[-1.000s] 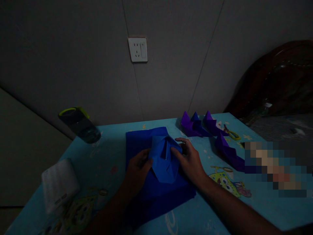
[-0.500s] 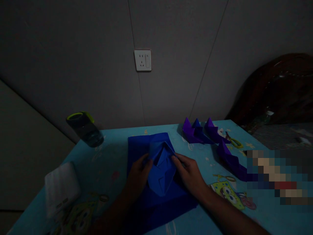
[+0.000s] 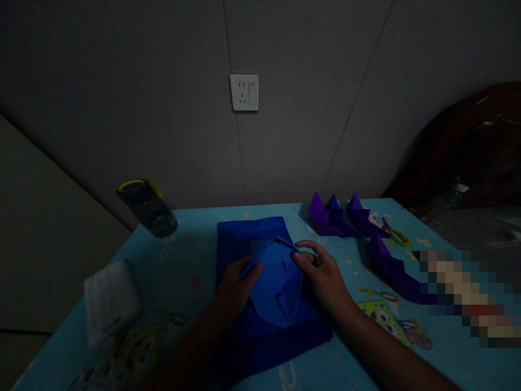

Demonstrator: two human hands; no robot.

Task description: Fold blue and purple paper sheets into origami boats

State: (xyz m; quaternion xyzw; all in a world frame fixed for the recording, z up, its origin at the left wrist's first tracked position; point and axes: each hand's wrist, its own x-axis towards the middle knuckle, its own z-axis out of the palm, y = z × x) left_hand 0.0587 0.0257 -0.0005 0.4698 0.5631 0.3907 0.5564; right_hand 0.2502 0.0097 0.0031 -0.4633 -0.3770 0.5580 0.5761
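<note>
A partly folded piece of blue origami paper (image 3: 272,282) lies over a stack of darker blue paper sheets (image 3: 236,239). My left hand (image 3: 240,279) grips its left edge, thumb on top and fingers underneath. At its upper right edge my right hand (image 3: 319,269) pinches the paper between thumb and fingers, with the index finger lifted a little. The folded flaps lie fairly flat, and a small crease stands up at the lower right of the paper. The fingertips under the paper are hidden.
Several folded paper boats stand at the right, among them a purple boat (image 3: 386,263). Scissors (image 3: 396,234) lie behind it. A tumbler (image 3: 152,212) and a white plastic-wrapped pack (image 3: 112,298) are on the left of the blue tablecloth (image 3: 187,244). A wall socket (image 3: 245,92) is ahead.
The raised flap in the middle of the blue paper has been flattened down. My right index finger has lifted. The whole view has shifted slightly.
</note>
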